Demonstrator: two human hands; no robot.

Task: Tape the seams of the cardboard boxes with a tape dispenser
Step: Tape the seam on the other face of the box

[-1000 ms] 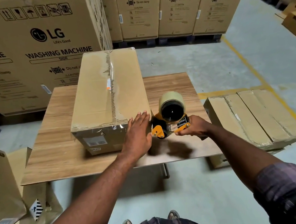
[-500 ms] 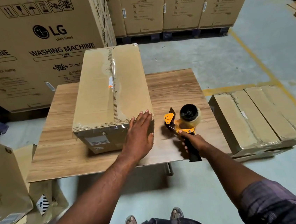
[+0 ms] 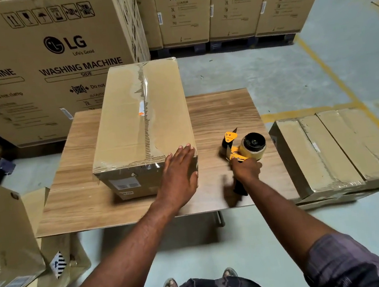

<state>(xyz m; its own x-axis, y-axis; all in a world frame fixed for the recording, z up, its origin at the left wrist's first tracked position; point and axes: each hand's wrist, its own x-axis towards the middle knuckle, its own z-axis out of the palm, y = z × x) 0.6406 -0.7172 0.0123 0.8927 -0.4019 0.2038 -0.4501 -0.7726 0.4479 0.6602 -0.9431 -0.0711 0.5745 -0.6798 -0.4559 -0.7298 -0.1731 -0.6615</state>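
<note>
The cardboard box [image 3: 123,127] lies on the wooden table [image 3: 222,111], with clear tape along its top seam and near edge. The left hand [image 3: 179,170] rests flat on its near right corner, fingers straight and together. The right hand [image 3: 246,169] curls round the handle of the yellow tape dispenser [image 3: 245,148], which seems to touch the tabletop. Washing-machine cartons [image 3: 58,63] stand behind

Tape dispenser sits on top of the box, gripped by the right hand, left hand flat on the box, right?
No: head view shows the tape dispenser beside the box, at the table, not on top. Right hand grips it; left hand flat on the box.
</note>
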